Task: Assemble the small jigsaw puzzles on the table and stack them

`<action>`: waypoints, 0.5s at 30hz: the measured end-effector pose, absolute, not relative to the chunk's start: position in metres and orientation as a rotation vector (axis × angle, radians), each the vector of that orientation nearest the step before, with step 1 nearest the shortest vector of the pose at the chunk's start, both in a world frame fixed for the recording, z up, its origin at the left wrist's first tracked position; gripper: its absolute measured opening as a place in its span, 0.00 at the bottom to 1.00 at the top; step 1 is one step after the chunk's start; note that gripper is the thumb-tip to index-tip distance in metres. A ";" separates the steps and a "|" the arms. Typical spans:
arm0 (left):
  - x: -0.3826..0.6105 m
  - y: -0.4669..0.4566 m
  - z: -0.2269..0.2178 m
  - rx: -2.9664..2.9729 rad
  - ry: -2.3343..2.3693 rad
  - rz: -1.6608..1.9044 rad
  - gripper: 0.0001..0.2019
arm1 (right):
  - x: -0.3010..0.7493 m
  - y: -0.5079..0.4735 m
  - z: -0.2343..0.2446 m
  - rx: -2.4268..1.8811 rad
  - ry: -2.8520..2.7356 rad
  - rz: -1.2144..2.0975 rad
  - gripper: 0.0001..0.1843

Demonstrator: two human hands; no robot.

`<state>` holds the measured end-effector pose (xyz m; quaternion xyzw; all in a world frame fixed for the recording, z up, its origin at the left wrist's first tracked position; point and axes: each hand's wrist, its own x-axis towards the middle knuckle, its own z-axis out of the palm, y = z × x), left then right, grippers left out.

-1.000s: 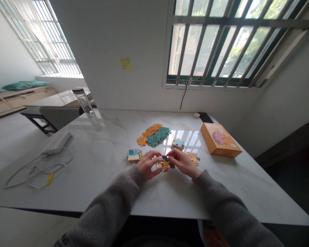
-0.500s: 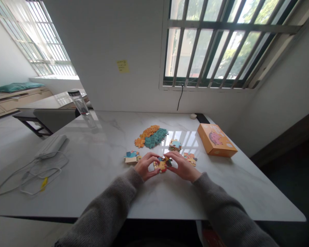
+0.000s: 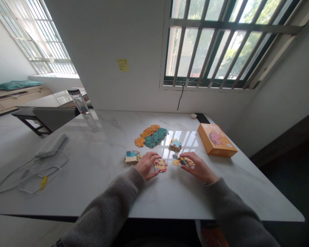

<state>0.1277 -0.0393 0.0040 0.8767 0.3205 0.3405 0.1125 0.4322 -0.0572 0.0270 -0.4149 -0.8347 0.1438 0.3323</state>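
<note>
Left hand (image 3: 145, 165) sits open and empty right beside a little chunk of jigsaw pieces (image 3: 160, 165), right hand (image 3: 199, 168) rests half-open on another chunk (image 3: 184, 162), near the orange puzzle box (image 3: 216, 140).

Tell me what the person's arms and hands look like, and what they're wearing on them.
The left sleeve and right sleeve are long, grey and finely knitted, like a jumper, reaching the wrists. The left hand and right hand are bare, with no gloves.
</note>
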 end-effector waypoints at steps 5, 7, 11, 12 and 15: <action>0.125 -0.035 -0.003 2.647 1.076 0.795 0.24 | 0.483 -0.046 0.013 -1.313 -2.116 0.265 0.15; 0.125 -0.035 -0.003 2.644 1.097 0.750 0.24 | 0.492 -0.043 0.007 -1.399 -2.115 0.247 0.14; 0.125 -0.035 -0.002 2.661 1.088 0.721 0.22 | 0.490 -0.043 0.004 -1.442 -2.113 0.163 0.14; 0.125 -0.035 -0.001 2.664 1.082 0.723 0.22 | 0.486 -0.044 0.005 -1.421 -2.091 0.129 0.14; 0.126 -0.034 -0.001 2.668 1.042 0.764 0.20 | 0.462 -0.049 0.011 -1.315 -2.023 0.076 0.12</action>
